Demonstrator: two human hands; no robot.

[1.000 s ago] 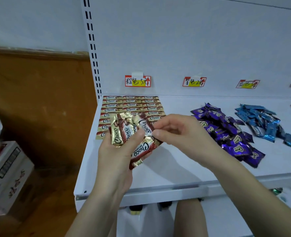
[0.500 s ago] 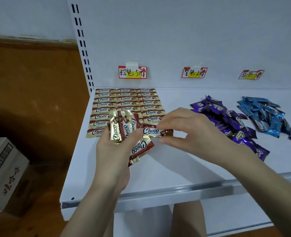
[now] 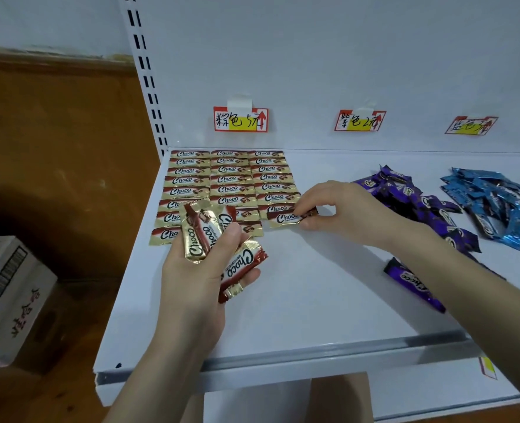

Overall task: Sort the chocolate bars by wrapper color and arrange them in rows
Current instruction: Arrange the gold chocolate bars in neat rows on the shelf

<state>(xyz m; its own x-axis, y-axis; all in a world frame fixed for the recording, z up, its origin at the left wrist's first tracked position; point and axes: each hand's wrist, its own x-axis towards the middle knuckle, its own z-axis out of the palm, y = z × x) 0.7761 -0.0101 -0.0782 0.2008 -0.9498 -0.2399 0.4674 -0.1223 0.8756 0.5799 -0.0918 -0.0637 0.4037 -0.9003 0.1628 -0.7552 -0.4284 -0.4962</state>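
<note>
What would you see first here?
Neat rows of gold-and-brown Choco bars at the back left of the white shelf. The left hand holds a bunch more; the right hand pinches one bar at the rows' edge. A messy purple heap and a blue heap lie to the right.

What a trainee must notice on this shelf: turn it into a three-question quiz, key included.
1. True or false: the right hand pinches a brown-gold bar at the near end of the rows' rightmost column.
2. The left hand grips a bundle of: A purple, B brown-gold, C blue bars.
3. What colour is the loose pile between the rows and the blue pile?
Key: 1 true; 2 B; 3 purple.
</note>
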